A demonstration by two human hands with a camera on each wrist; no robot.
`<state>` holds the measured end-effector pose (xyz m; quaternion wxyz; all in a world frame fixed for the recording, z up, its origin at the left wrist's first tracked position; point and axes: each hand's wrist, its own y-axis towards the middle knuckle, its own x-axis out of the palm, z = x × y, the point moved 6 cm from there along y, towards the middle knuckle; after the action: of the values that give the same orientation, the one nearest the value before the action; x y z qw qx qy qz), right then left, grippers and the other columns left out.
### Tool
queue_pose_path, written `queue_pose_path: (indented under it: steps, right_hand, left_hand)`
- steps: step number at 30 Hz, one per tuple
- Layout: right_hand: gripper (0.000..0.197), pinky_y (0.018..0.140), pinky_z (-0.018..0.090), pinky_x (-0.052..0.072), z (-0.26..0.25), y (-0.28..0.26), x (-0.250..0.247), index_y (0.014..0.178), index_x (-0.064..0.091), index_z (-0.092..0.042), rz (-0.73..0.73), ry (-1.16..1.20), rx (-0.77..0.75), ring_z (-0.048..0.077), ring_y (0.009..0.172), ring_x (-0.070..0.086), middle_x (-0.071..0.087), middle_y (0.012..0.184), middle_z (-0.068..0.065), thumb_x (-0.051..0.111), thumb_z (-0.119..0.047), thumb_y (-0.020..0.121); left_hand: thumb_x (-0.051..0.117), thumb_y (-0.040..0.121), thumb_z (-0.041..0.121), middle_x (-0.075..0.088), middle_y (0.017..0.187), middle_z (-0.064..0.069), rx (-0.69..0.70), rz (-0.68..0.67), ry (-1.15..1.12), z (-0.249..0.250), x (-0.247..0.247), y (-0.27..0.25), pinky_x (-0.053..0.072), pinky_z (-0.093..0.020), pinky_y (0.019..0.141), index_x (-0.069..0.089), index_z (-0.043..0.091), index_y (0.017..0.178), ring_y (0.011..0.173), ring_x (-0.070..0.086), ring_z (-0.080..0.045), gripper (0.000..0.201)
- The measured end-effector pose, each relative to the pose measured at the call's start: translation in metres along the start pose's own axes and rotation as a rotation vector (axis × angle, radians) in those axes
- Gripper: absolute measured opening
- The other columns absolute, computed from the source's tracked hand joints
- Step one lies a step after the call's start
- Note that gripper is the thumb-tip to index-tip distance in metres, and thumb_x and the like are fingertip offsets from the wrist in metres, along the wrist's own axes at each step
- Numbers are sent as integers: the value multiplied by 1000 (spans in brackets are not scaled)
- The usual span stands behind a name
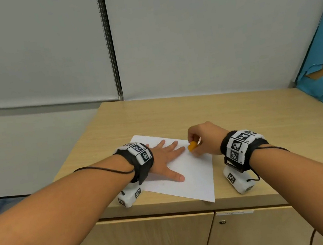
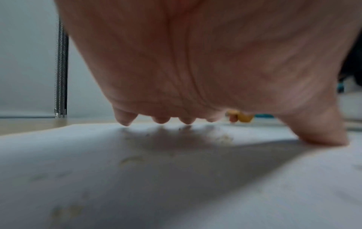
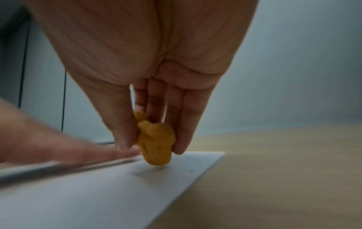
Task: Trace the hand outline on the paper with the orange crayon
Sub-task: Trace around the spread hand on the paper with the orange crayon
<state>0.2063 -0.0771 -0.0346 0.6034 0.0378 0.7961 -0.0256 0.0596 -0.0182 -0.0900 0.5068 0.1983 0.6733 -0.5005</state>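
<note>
The left hand [image 1: 165, 159] lies flat on the white paper [image 1: 194, 178], palm down, fingers spread and straight, its grip wide and holding nothing. The right hand [image 1: 205, 139] pinches the stubby orange crayon [image 1: 192, 146] between thumb and fingers, a narrow grip closed on the crayon. The crayon's lower end meets the paper just beside the tip of a left finger [image 3: 109, 153]. The paper sits near the front edge of the wooden table [image 1: 259, 111].

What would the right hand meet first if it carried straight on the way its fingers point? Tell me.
Probably the paper: the right hand points down, pinching the orange crayon, whose tip seems at the sheet beside the left hand fingertip.
</note>
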Motion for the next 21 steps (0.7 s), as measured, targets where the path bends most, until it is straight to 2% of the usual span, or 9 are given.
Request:
queue_pose_path:
  steps: [2,5,7,9,11,14,18,21]
  right_hand:
    - [15,59,19,44,10,3,-4,92,69,-16,11,-11,58,15,76,61,68,88,-3,79,-21,83]
    - [14,59,21,49,25,4,-5,89,73,-14,-32,-31,128,16,74,66,68,81,-4,79,-23,82]
    - [16,66,26,56,29,3,-3,90,75,-13,-47,-20,150,19,80,69,72,83,-1,80,-26,81]
    - [20,74,31,58,25,1,1,92,76,-12,-48,-18,146,20,84,68,72,88,0,82,-27,80]
    - [20,75,33,57,15,-4,5,92,75,-11,-40,-15,114,21,85,67,71,90,1,81,-28,81]
    - [14,68,33,53,-10,-19,14,85,73,-14,-56,-25,-9,20,76,63,67,80,-2,78,-26,81]
    - [15,71,28,55,-44,-47,31,86,74,-21,-210,-28,-182,10,76,63,70,82,-7,80,-32,79]
    - [19,71,26,55,-34,-37,26,88,76,-20,-263,-10,-144,10,76,65,72,82,-7,82,-35,78]
  left_hand:
    - [49,67,91,-30,159,15,-17,-29,16,0,4,8,-2,-70,111,-21,47,149,149,-21,-33,117]
    - [53,60,93,-32,158,14,-27,-47,38,-2,5,12,-3,-70,111,-25,48,147,148,-24,-34,126]
    - [58,56,92,-34,157,14,-23,-66,48,-2,4,12,-4,-71,111,-27,52,145,147,-26,-34,129]
    - [60,55,91,-35,157,14,-27,-79,52,0,3,10,-3,-71,111,-28,56,142,147,-26,-35,129]
    - [61,55,91,-35,157,13,-29,-85,51,1,2,9,-2,-72,111,-27,58,141,147,-26,-36,127]
    - [60,51,92,-34,158,10,-33,-87,67,2,1,10,1,-73,109,-26,60,140,146,-25,-39,128]
    - [59,47,95,-35,158,8,-36,-75,86,1,3,15,3,-73,109,-24,59,142,145,-25,-43,131]
    - [57,41,97,-35,157,10,-42,-72,82,1,4,15,3,-75,108,-27,61,139,146,-25,-41,134]
